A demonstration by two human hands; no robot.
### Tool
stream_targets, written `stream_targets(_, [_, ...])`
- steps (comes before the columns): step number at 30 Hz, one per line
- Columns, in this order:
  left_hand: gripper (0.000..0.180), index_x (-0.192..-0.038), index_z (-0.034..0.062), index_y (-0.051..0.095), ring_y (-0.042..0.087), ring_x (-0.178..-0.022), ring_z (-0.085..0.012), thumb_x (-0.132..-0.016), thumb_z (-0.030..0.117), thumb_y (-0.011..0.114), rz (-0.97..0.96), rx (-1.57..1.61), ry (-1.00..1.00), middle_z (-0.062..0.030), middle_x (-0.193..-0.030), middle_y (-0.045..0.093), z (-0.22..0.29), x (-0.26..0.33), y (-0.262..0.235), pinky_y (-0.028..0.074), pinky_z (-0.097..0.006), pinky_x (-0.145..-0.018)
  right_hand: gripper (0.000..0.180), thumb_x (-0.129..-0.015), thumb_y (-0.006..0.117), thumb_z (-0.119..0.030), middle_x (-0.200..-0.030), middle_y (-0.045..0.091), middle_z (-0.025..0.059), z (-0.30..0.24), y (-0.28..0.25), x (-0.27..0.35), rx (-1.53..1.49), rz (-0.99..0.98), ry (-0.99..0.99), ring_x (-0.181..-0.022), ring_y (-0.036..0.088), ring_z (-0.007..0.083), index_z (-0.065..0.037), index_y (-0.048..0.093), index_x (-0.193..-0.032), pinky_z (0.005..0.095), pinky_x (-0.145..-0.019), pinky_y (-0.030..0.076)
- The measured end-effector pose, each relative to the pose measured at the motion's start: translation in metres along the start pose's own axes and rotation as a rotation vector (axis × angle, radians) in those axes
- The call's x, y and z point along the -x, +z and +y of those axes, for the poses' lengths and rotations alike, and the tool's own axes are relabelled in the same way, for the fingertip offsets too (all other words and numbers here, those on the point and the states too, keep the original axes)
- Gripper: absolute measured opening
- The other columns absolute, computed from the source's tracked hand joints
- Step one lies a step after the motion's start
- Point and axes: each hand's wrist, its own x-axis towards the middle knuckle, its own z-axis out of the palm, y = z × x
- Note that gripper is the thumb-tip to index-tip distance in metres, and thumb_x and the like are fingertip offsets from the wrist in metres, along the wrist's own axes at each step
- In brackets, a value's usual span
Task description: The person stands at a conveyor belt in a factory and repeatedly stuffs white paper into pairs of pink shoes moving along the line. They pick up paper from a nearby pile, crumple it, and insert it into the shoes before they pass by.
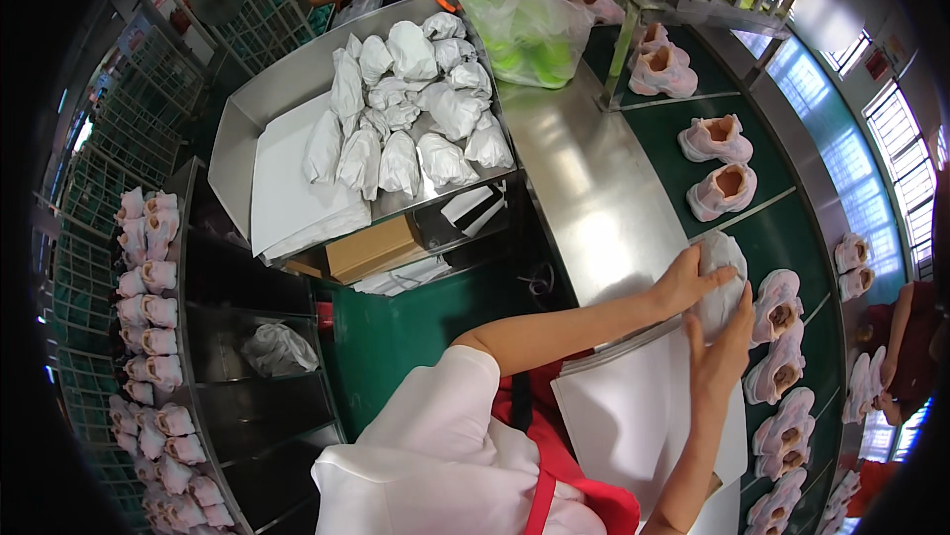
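Between my two hands is a crumpled white paper bundle [725, 268], rounded at its upper end. My left hand [681, 286] grips it from the left side, with the fingers partly behind it. My right hand [720, 355] closes round its lower end, thumb and fingers on opposite sides. The bundle is over the edge between a steel work surface [604, 184] and a green conveyor belt [772, 223]. Under my forearms lies a stack of white paper sheets [623, 406]. A pair of pale pink shoes [775, 322] stands on the belt just right of my right hand.
A steel tray [237, 124] at the upper left holds several similar paper bundles [396, 104] and flat white paper. A clear bag of green items [529, 35] sits behind. More shoes [722, 191] line the belt. Shoe racks [148, 337] stand left. Co-workers are at the far side and right.
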Motion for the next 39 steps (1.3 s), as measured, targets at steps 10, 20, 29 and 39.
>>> stream_targets(10, [0.035,-0.112,0.0045,0.049,0.049,-0.108,-0.0304,-0.085,0.023,0.062,0.284,-0.842,0.228,-0.0155,-0.109,0.052,0.056,0.042,-0.125,0.038,-0.038,-0.095,0.055,-0.069,0.067,-0.011,-0.097,0.062,0.0241,0.015,0.021,0.011,-0.279,-0.106,0.063,-0.09,0.063,0.0369,-0.001,0.046,-0.119,0.0354,-0.081,0.047])
stream_targets(20, [0.072,-0.134,0.0012,0.034,0.045,-0.116,-0.0363,-0.077,0.029,0.067,1.167,-1.855,-0.429,-0.0229,-0.117,0.053,0.152,0.174,-0.406,0.028,-0.057,-0.099,0.052,-0.069,0.063,-0.012,-0.098,0.062,0.0237,0.029,0.022,0.019,-0.423,-0.199,0.221,-0.091,0.062,0.0356,-0.001,0.048,-0.118,0.0349,-0.084,0.046])
stream_targets(29, [0.051,-0.131,-0.0021,0.038,0.042,-0.123,-0.033,-0.086,0.015,0.057,0.633,-1.272,0.506,-0.0216,-0.132,0.043,0.13,0.067,-0.259,0.031,-0.039,-0.103,0.06,-0.067,0.072,-0.019,-0.092,0.061,0.0208,0.042,0.002,0.022,-0.297,-0.158,0.267,-0.078,0.062,0.0368,-0.008,0.04,-0.117,0.038,-0.07,0.05])
stream_targets(39, [0.063,-0.128,-0.0007,0.04,0.038,-0.121,-0.0387,-0.08,0.032,0.065,0.0,-1.336,0.598,-0.0227,-0.124,0.046,0.012,-0.076,-0.094,0.025,-0.05,-0.104,0.056,-0.062,0.075,-0.024,-0.097,0.055,0.0114,0.049,-0.01,0.037,-0.016,-0.158,0.154,-0.088,0.057,0.0286,-0.011,0.056,-0.113,0.0367,-0.068,0.049])
